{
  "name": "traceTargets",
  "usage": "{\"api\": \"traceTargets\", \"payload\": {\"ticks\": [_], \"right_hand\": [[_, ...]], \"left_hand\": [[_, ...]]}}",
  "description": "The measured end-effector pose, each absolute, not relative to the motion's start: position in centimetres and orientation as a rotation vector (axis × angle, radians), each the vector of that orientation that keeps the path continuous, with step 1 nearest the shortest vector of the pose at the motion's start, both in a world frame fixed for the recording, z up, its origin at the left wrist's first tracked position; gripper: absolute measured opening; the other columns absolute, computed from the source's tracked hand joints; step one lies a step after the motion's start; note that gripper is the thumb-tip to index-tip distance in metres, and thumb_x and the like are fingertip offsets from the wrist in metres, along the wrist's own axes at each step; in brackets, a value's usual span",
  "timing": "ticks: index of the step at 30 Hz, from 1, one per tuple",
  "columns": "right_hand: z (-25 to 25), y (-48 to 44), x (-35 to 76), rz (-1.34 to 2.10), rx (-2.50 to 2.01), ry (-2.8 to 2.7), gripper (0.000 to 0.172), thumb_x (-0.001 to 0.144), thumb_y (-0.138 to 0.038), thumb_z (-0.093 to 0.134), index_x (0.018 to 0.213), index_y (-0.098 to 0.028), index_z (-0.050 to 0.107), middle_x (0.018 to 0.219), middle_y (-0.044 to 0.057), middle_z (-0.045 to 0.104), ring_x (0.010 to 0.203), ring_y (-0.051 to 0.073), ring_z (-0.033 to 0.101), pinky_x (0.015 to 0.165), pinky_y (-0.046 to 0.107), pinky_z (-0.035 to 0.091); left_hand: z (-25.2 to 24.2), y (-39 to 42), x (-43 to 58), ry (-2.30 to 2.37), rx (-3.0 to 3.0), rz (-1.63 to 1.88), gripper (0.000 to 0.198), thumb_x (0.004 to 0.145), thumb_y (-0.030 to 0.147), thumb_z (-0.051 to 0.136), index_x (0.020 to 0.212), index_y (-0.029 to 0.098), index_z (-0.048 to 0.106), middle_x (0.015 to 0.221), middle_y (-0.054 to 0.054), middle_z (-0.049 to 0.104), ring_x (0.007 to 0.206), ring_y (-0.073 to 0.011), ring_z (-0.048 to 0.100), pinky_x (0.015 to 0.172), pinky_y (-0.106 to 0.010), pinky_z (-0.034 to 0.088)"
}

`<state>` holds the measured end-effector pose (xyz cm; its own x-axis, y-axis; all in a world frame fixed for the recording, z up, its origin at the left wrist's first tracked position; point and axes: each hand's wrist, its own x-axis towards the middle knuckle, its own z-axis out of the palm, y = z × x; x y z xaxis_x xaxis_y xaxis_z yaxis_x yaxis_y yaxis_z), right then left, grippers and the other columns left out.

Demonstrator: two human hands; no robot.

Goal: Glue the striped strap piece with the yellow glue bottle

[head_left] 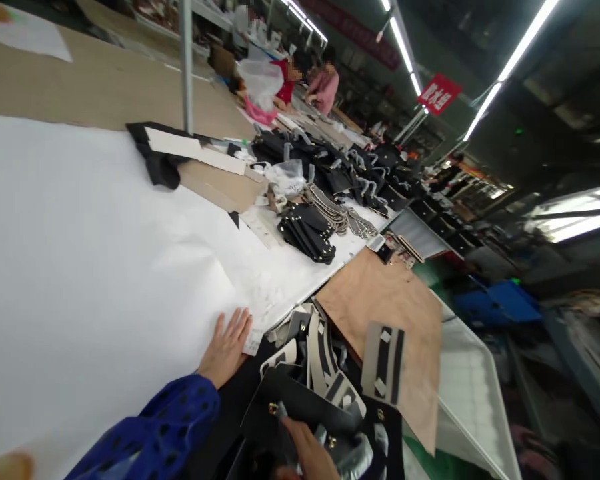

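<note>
Black bag piece (305, 397), smooth, dark, low in our view, right by our right hand (307, 450). Gold-coloured clasp (273, 407) on its left, second gold fitting (332, 441) closer to the hand. We can't tell if the right fingers are clamped on it or just resting; blur and the bottom of the frame hide the grip. Clear plastic wrap (359, 457) bunched near that hand. Our left hand (226, 350) lies palm down, fingers stretched out, on white sheeting (105, 267), just beside a small white label (253, 343); blue sleeve (165, 417), dark spots.

Beyond the bag piece we have piled pale strips (319, 357) with black bands. Right of those, brown board (380, 287), grey panel (371, 360) on it with two black bars. Farther along the white surface: stacked black pieces (300, 233), looped cords (330, 210), many black bags (340, 177), metal post (187, 67).

Room: dim workshop, tube lights (525, 40), red sign (439, 94), blue container (513, 300). We see person in red (287, 83) and person in pink (325, 90) at the far tables.
</note>
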<state>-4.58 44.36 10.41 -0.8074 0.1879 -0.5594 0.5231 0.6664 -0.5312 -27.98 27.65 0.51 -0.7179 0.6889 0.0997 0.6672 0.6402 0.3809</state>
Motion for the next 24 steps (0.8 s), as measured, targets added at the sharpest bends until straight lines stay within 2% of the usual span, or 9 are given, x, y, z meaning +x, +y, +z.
{"api": "traceTargets", "payload": {"ticks": [3, 5, 8, 10, 13, 16, 19, 22, 24], "right_hand": [[11.1, 44.9, -5.1, -0.982, 0.548, 2.437, 0.044, 0.071, -0.013, 0.06, 0.113, -0.027, 0.061, 0.105, 0.002, 0.073, 0.088, 0.021, 0.072, 0.085, 0.027, 0.052], [10.7, 44.8, -5.5, -0.921, 0.609, 2.441, 0.033, 0.075, -0.01, 0.058, 0.106, -0.022, 0.057, 0.084, 0.003, 0.073, 0.069, 0.022, 0.071, 0.073, 0.029, 0.053], [9.9, 44.2, -6.2, -0.763, 0.705, 2.465, 0.058, 0.066, -0.003, 0.064, 0.122, -0.017, 0.054, 0.09, 0.01, 0.073, 0.084, 0.033, 0.072, 0.078, 0.04, 0.053], [9.9, 44.3, -6.6, -0.617, 0.671, 2.564, 0.063, 0.067, -0.008, 0.071, 0.126, -0.026, 0.058, 0.104, 0.01, 0.072, 0.099, 0.038, 0.068, 0.085, 0.048, 0.051], [10.7, 45.8, -7.3, -0.706, 0.685, 2.78, 0.017, 0.082, -0.028, 0.066, 0.1, -0.03, 0.066, 0.113, 0.008, 0.064, 0.1, 0.031, 0.064, 0.086, 0.044, 0.049], [10.7, 47.5, -7.8, -1.095, 0.835, 2.741, 0.003, 0.085, -0.025, 0.056, 0.087, -0.024, 0.055, 0.098, 0.006, 0.059, 0.082, 0.022, 0.061, 0.077, 0.037, 0.047], [9.1, 48.5, -7.7, -1.261, 0.862, 2.59, 0.021, 0.077, -0.021, 0.057, 0.097, -0.023, 0.052, 0.082, 0.001, 0.059, 0.062, 0.016, 0.056, 0.063, 0.032, 0.046], [7.2, 49.9, -7.5, -1.433, 0.899, 2.421, 0.072, 0.073, -0.026, 0.06, 0.14, -0.024, 0.034, 0.094, 0.001, 0.069, 0.046, 0.01, 0.049, 0.048, 0.026, 0.041], [6.6, 52.4, -7.6, -1.47, 1.028, 2.481, 0.087, 0.078, -0.038, 0.061, 0.152, -0.026, 0.017, 0.107, 0.005, 0.071, 0.053, 0.013, 0.059, 0.051, 0.027, 0.048]], "left_hand": [[0.5, 27.9, -27.8, 2.82, 1.137, 0.591, 0.064, 0.094, 0.037, 0.051, 0.149, 0.004, 0.045, 0.161, -0.019, 0.035, 0.151, -0.0385, 0.026, 0.122, -0.064, 0.01], [0.5, 28.0, -27.7, 2.839, 1.129, 0.571, 0.065, 0.094, 0.039, 0.052, 0.149, 0.004, 0.046, 0.161, -0.019, 0.035, 0.151, -0.038, 0.027, 0.123, -0.064, 0.01], [0.3, 28.1, -27.7, 2.859, 1.134, 0.552, 0.067, 0.093, 0.041, 0.054, 0.149, 0.005, 0.045, 0.161, -0.017, 0.034, 0.151, -0.0373, 0.026, 0.123, -0.063, 0.009], [0.1, 28.0, -27.7, 2.868, 1.14, 0.547, 0.068, 0.092, 0.041, 0.054, 0.149, 0.006, 0.045, 0.162, -0.016, 0.033, 0.151, -0.0368, 0.026, 0.124, -0.062, 0.008], [-0.3, 28.0, -27.7, 2.875, 1.144, 0.545, 0.069, 0.092, 0.041, 0.055, 0.15, 0.006, 0.044, 0.163, -0.016, 0.031, 0.152, -0.0364, 0.025, 0.124, -0.062, 0.006], [-0.5, 28.0, -27.7, 2.881, 1.145, 0.543, 0.07, 0.092, 0.043, 0.056, 0.15, 0.006, 0.043, 0.163, -0.016, 0.03, 0.152, -0.0366, 0.024, 0.124, -0.062, 0.005], [-0.5, 28.1, -27.7, 2.895, 1.139, 0.538, 0.07, 0.092, 0.043, 0.056, 0.15, 0.005, 0.044, 0.163, -0.016, 0.031, 0.152, -0.0362, 0.024, 0.125, -0.062, 0.004], [-0.5, 28.2, -27.6, 2.902, 1.14, 0.533, 0.069, 0.092, 0.042, 0.056, 0.149, 0.005, 0.045, 0.162, -0.016, 0.031, 0.152, -0.0358, 0.024, 0.125, -0.061, 0.003], [-0.6, 28.2, -27.6, 2.899, 1.148, 0.53, 0.069, 0.092, 0.042, 0.056, 0.149, 0.006, 0.044, 0.163, -0.016, 0.03, 0.152, -0.0361, 0.024, 0.125, -0.061, 0.002]]}}
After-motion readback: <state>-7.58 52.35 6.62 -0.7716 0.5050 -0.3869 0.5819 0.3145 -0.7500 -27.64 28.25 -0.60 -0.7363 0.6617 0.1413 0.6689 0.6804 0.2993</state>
